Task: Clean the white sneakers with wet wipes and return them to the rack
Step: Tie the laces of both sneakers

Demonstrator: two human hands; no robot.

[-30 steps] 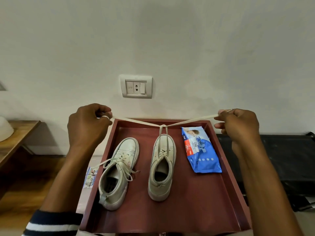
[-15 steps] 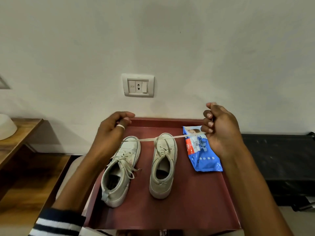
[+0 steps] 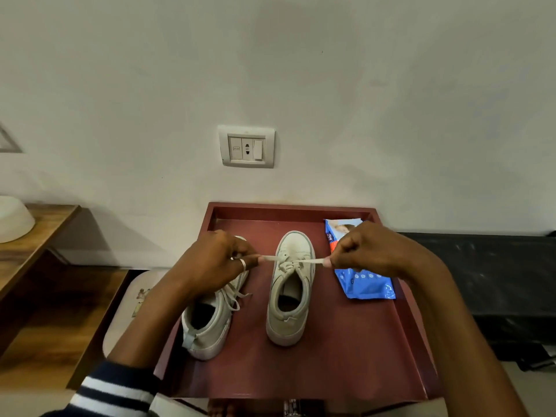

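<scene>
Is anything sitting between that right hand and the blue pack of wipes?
Nothing visible does. The blue pack lies on the red tray right by the right hand, which hides part of it. That hand does pinch a lace end of the middle sneaker, though.

In the lower middle of the frame a red tray [image 3: 301, 374] holds two white sneakers, toes toward the wall. The left grip [image 3: 216, 263] and the right grip [image 3: 370, 251] each pinch one end of the lace [image 3: 310, 261] of the centre sneaker [image 3: 296, 246], stretching it sideways. The left grip hides the toe of the left sneaker [image 3: 207, 329]. A blue wipes pack [image 3: 367, 285] lies at the tray's upper right, partly behind the right grip. A wall socket [image 3: 246, 146] sits above.
</scene>
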